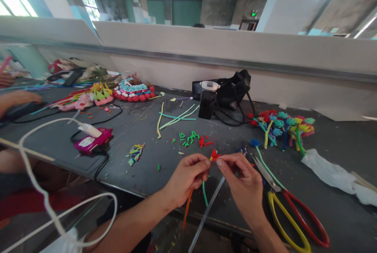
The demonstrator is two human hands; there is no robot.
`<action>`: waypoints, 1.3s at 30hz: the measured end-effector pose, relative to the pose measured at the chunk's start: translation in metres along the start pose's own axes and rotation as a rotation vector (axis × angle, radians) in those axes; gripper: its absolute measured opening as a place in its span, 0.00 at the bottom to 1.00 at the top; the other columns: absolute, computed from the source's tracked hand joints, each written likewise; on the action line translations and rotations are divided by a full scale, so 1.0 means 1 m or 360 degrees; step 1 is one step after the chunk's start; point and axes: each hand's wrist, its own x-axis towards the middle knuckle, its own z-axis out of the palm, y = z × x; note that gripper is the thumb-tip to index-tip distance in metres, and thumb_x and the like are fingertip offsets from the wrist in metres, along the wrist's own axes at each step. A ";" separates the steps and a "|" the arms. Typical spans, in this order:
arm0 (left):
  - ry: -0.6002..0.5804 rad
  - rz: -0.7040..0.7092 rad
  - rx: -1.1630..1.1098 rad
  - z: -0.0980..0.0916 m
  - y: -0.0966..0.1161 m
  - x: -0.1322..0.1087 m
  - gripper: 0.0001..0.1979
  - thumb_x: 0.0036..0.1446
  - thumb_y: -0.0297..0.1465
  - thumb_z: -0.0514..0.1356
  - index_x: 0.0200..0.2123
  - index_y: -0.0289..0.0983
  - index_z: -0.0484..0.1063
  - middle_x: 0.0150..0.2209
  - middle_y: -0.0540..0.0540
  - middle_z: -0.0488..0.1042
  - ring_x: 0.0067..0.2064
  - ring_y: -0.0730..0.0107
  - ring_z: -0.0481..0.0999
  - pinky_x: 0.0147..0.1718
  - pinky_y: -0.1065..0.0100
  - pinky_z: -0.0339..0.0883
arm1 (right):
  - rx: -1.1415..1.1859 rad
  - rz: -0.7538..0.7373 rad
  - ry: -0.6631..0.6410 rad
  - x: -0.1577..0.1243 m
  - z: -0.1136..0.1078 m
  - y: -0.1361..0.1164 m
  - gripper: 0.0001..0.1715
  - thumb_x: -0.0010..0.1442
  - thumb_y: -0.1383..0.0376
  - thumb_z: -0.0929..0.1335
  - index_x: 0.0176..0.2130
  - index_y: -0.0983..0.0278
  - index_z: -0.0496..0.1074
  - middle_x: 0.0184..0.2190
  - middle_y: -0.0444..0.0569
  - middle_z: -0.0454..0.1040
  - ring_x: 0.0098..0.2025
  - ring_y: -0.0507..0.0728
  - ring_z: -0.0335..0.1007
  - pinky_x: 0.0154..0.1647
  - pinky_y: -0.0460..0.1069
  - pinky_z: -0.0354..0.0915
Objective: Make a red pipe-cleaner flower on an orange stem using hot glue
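My left hand (191, 174) is closed in a pinch on a small red pipe-cleaner flower (214, 154) with a yellow part at its base. An orange pipe cleaner (187, 210) hangs below that hand. From the right, my right hand (243, 176) pinches at the flower's red petals; its fingertips hide what exactly they grip. Beneath the hands are a green pipe cleaner (204, 194) and a clear rod (207, 212) that slants over the table edge. Just beyond the flower lie cut red pieces (204, 142) and cut green pieces (188, 138).
Scissors (275, 186) with red and yellow handles lie right of my right hand, near finished pipe-cleaner flowers (282, 125). Behind stand a phone (207, 104) and black bag (235, 92). A magenta device (93, 141) with cables sits left. Another person's hand (25, 98) is at far left.
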 end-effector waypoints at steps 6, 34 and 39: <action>0.0004 0.0019 0.0015 0.001 0.000 0.000 0.11 0.51 0.36 0.65 0.29 0.35 0.68 0.17 0.54 0.64 0.15 0.85 0.48 0.15 0.74 0.34 | -0.0058 -0.0040 0.0016 0.001 0.001 -0.002 0.04 0.61 0.64 0.69 0.33 0.60 0.73 0.28 0.41 0.70 0.28 0.50 0.62 0.30 0.46 0.60; 0.0023 0.0032 0.0052 0.000 -0.002 0.001 0.11 0.48 0.36 0.66 0.28 0.34 0.71 0.16 0.55 0.63 0.16 0.85 0.50 0.15 0.74 0.35 | -0.0174 -0.0054 0.0073 -0.001 0.002 -0.002 0.06 0.61 0.63 0.68 0.32 0.60 0.74 0.28 0.43 0.70 0.28 0.51 0.64 0.31 0.47 0.62; 0.0059 0.0001 0.0036 0.002 -0.001 0.000 0.13 0.47 0.38 0.67 0.28 0.35 0.70 0.16 0.55 0.63 0.15 0.85 0.49 0.15 0.74 0.35 | -0.0291 -0.0034 0.0174 -0.002 0.002 -0.002 0.08 0.58 0.59 0.70 0.37 0.60 0.74 0.26 0.42 0.67 0.28 0.52 0.62 0.31 0.47 0.62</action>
